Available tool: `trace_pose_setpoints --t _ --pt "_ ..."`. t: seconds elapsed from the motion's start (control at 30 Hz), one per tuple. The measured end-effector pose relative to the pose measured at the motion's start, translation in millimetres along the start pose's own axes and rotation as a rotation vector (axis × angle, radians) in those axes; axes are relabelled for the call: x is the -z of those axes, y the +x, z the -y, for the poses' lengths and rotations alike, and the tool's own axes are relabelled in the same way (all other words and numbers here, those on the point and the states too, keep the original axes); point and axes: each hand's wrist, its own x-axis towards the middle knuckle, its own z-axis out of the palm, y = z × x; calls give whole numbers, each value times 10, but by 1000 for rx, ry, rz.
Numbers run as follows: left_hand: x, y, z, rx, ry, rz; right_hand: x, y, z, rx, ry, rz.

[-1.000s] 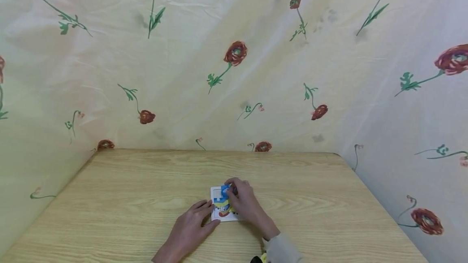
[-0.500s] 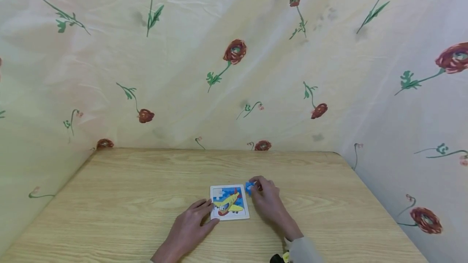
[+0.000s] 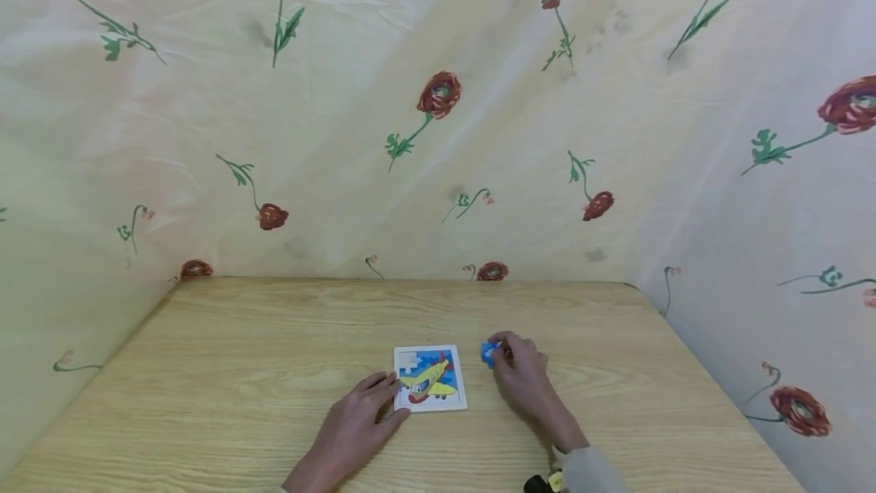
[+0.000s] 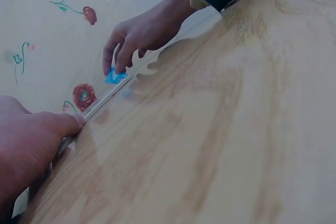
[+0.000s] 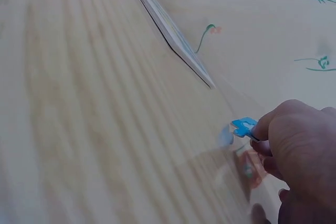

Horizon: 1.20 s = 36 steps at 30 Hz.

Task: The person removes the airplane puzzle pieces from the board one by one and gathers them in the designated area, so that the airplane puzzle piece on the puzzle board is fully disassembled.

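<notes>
A small jigsaw puzzle (image 3: 430,386) in a white-bordered tray lies flat on the wooden table, showing a yellow airplane on blue. At its upper left a pale patch of bare tray (image 3: 409,362) shows. My left hand (image 3: 363,421) rests at the tray's left side, fingers along the edge and thumb by the near corner. To the right of the tray, my right hand (image 3: 525,377) pinches a blue puzzle piece (image 5: 243,127) between thumb and fingertips. In the right wrist view the piece is held close over the tabletop, which mirrors it faintly.
The wood-grain table (image 3: 274,333) extends around the tray on all sides. A pale cloth with red flowers (image 3: 328,135) hangs behind it and along both sides. A dark strap with a yellow spot (image 3: 541,482) sits by the right sleeve.
My right hand has moved from over the puzzle to the right, carrying the blue puzzle piece off it and uncovering the airplane picture. The left hand has stayed at the tray's edge.
</notes>
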Motion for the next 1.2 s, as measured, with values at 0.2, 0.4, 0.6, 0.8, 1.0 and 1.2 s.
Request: trace_pose_setpoints --t 0.2,0.4,0.6,0.8,1.0,1.2 --pt "2 -5 0 -11 9 -5 25 19 -34 -15 -61 -4" --pt "-3 -9 4 -22 13 -13 17 42 -62 -19 -92 -6" --pt "1 -4 0 -13 9 1 16 53 -59 -15 -118 -16" --pt "-1 2 4 -6 9 11 19 52 -68 -9 -154 -22" --pt "-13 0 11 -4 10 0 2 42 -85 -9 -159 -12" --pt "-16 0 14 -3 6 -2 -10 36 -106 16 -168 -4"
